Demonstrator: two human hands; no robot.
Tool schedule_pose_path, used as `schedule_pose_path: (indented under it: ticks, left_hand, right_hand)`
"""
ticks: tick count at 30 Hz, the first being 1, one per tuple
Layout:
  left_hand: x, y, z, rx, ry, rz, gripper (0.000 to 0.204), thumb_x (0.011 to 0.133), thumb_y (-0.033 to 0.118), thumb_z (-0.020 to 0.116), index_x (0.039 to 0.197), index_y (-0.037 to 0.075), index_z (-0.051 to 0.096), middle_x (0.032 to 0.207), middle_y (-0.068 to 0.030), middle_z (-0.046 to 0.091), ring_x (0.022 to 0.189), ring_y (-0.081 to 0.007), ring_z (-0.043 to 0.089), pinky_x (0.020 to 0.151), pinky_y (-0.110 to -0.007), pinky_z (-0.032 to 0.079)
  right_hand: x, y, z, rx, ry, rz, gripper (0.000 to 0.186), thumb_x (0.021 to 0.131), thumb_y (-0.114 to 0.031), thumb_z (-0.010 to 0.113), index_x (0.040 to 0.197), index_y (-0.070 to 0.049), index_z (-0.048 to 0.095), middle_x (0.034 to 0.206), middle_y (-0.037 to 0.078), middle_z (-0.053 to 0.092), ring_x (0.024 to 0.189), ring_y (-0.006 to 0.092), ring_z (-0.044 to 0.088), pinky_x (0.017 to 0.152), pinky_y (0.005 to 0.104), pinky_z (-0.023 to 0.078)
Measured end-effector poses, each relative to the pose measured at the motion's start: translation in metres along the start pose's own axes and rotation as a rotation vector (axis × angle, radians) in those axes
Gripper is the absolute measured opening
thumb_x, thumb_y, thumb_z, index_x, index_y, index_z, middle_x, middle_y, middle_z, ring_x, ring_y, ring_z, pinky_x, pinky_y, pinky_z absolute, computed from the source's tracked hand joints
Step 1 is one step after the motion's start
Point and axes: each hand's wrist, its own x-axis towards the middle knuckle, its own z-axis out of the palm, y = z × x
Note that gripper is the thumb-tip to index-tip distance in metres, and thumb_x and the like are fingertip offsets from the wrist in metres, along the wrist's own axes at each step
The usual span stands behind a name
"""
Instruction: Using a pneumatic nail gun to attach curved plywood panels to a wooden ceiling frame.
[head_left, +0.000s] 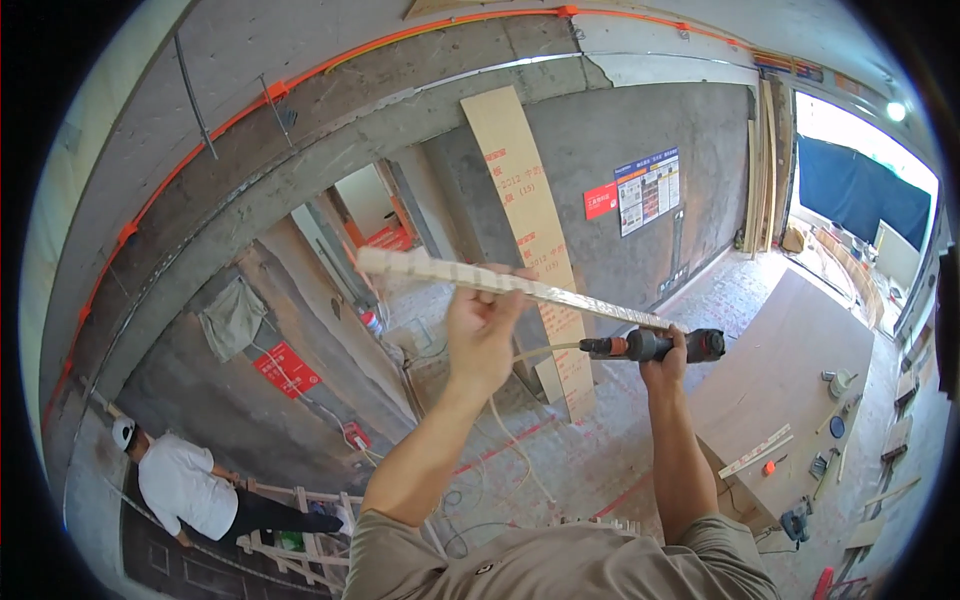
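Observation:
My left hand (488, 325) is raised in front of me, its fingers closed round a long pale wooden strip (590, 303). The strip slants from upper left down to the right, and its left end is smeared by motion. My right hand (666, 368) grips a dark grey and black air nail gun (652, 346) with an orange-red band. A pale hose (548, 350) runs off the gun's left end. The strip's right end meets the fingers of my right hand; whether they also hold it, I cannot tell.
A tall plywood board (525, 190) leans on the grey wall. At right, a plywood worktable (760, 370) bears loose strips and small tools. Lower left, a co-worker in a white shirt (190, 485) is beside a wooden ladder (310, 540). Hoses (515, 445) trail across the floor.

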Motion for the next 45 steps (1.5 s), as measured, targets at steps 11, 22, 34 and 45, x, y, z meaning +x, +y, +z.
schedule_pose_path:
  ticks: [11,22,34,45]
  left_hand:
    - [0.016,0.054,-0.045,-0.115,0.186,0.16,0.03,0.097,-0.001,0.062,0.125,0.003,0.052,0.12,-0.02,0.065,0.115,-0.0314,0.066,0.095,-0.043,0.059]
    - [0.09,0.109,-0.025,-0.29,-0.008,0.336,0.037,0.097,0.002,0.062,0.131,0.0,0.047,0.13,-0.0242,0.061,0.118,-0.0327,0.064,0.102,-0.045,0.057]
    - [0.12,0.183,0.013,-0.407,-0.177,0.495,0.048,0.102,0.008,0.056,0.144,0.002,0.033,0.142,-0.0249,0.051,0.122,-0.0286,0.06,0.11,-0.05,0.05]
    - [0.137,0.213,0.036,-0.478,-0.156,0.496,0.034,0.106,0.002,0.042,0.138,-0.009,0.039,0.138,-0.029,0.051,0.125,-0.0357,0.058,0.115,-0.049,0.046]
  right_hand:
    - [-0.029,-0.076,0.171,-0.361,-0.432,-0.383,0.041,0.091,-0.004,0.06,0.131,0.001,0.051,0.101,0.01,0.064,0.091,0.0187,0.062,0.084,0.0337,0.052]
    - [-0.15,-0.13,0.377,-0.335,-0.837,-0.737,0.024,0.092,-0.014,0.069,0.11,0.0,0.062,0.111,0.01,0.069,0.097,0.018,0.062,0.081,0.0332,0.049]
    - [-0.264,-0.138,0.442,-0.233,-1.177,-0.843,0.014,0.095,-0.012,0.067,0.106,-0.005,0.061,0.101,0.005,0.063,0.087,0.0166,0.055,0.076,0.0347,0.052]
    - [-0.286,-0.15,0.438,-0.117,-1.183,-0.713,0.015,0.091,-0.012,0.074,0.099,-0.012,0.062,0.101,0.002,0.06,0.101,0.022,0.057,0.089,0.0455,0.052]
